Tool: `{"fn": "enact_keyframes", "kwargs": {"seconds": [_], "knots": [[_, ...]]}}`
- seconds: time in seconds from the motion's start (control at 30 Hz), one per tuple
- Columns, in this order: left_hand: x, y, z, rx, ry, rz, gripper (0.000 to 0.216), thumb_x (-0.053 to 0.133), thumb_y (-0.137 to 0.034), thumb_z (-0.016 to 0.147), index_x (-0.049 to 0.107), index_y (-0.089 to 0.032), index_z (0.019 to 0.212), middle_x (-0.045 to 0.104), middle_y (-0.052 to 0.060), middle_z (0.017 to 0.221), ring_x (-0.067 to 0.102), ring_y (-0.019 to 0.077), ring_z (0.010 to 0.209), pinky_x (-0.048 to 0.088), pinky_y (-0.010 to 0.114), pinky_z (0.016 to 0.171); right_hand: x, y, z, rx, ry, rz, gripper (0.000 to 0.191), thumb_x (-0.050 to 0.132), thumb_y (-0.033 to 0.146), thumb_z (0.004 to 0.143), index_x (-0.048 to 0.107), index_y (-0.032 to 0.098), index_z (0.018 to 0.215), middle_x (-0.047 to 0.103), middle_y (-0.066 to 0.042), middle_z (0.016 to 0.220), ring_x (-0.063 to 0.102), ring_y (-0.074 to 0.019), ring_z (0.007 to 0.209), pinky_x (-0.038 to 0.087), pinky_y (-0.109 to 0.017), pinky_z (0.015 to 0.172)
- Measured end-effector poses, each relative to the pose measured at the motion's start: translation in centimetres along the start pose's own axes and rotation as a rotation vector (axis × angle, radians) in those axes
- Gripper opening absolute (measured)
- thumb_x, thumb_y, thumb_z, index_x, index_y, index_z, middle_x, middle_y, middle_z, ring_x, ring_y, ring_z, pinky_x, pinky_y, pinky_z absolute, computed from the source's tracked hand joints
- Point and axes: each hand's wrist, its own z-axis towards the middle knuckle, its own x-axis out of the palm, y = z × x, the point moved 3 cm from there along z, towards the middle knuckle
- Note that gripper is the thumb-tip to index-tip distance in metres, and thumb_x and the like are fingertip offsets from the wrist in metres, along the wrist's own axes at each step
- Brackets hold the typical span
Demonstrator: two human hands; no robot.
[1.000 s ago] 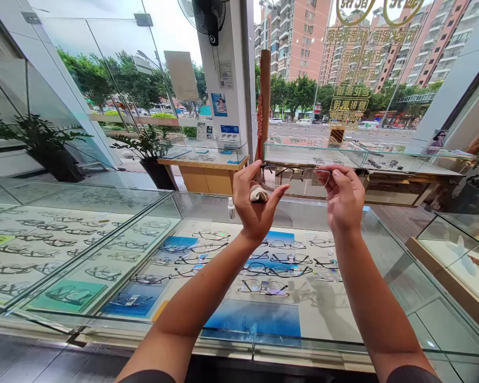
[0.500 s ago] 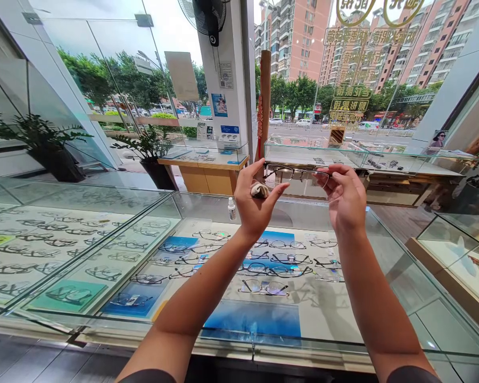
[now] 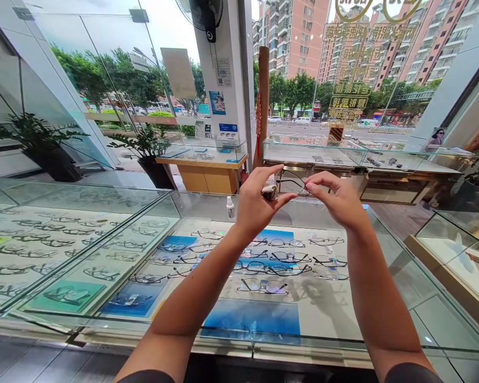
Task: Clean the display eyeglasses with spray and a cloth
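Note:
A pair of thin dark-framed eyeglasses is held up above the glass counter, between my two hands. My left hand has its thumb and forefinger at the left side of the frame. A bunched light-and-dark cloth is tucked in that same hand. On the other side, my right hand pinches the eyeglasses between thumb and fingertips. The frame is turned partly edge-on, so its lenses are hard to make out. Just left of my left hand, a small white bottle stands on the counter.
Below my arms, the glass display counter holds rows of eyeglasses and blue cards. Another glass showcase stands at right. Farther back are a wooden-fronted display table and potted plants.
The eyeglasses have turned from facing broadside to nearly edge-on. My right hand has shifted left, closer to my left hand, and both hands sit slightly lower.

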Motion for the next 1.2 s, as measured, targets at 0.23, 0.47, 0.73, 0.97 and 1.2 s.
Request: {"fn": "enact_keyframes", "kwargs": {"seconds": [0.23,0.47,0.73,0.97,1.2], "knots": [[0.1,0.1,-0.1,-0.148,0.042,-0.157,0.068,0.095,-0.051,0.079,0.069,-0.024,0.136,0.08,0.011,0.127,0.078,0.0273,0.117,0.065,0.043,0.097,0.4,-1.0,0.0,0.207,0.086,0.239,0.038,0.083,0.061,0.088,0.08,0.023,0.09,0.079,-0.008,0.115,0.07,-0.0255,0.106,0.051,-0.042,0.1],[0.2,0.5,0.0,-0.178,0.086,-0.239,0.069,0.094,-0.05,0.079,0.067,-0.023,0.136,0.081,0.011,0.123,0.079,0.0265,0.115,0.066,0.042,0.1,0.2,-0.9,0.0,0.301,0.139,0.312,0.037,0.087,0.058,0.086,0.085,0.022,0.093,0.081,-0.007,0.103,0.067,-0.0218,0.094,0.051,-0.038,0.093],[0.5,0.8,-0.2,-0.117,0.053,-0.116,0.076,0.094,-0.046,0.081,0.057,-0.028,0.144,0.078,0.011,0.128,0.077,0.0274,0.117,0.065,0.042,0.094,0.2,-1.6,-0.1,0.265,0.061,0.304,0.035,0.089,0.056,0.084,0.086,0.022,0.093,0.082,-0.006,0.092,0.067,-0.0186,0.084,0.051,-0.034,0.083],[-0.5,-0.7,0.1,-0.13,-0.081,-0.029,0.051,0.089,-0.047,0.086,0.06,-0.027,0.124,0.074,0.003,0.108,0.073,0.0184,0.092,0.06,0.034,0.079,-1.0,-1.3,-0.2,0.236,-0.166,0.331,0.043,0.096,0.059,0.075,0.086,0.021,0.094,0.082,-0.006,0.091,0.069,-0.018,0.081,0.056,-0.033,0.079],[-1.4,-2.0,0.8,-0.128,-0.009,-0.105,0.037,0.084,-0.046,0.09,0.064,-0.028,0.114,0.073,0.0,0.092,0.072,0.0172,0.084,0.057,0.031,0.07,-1.8,-3.3,-4.1,0.538,-0.201,0.58,0.045,0.104,0.052,0.065,0.084,0.018,0.088,0.079,-0.003,0.083,0.072,-0.0151,0.075,0.065,-0.03,0.08]]}}
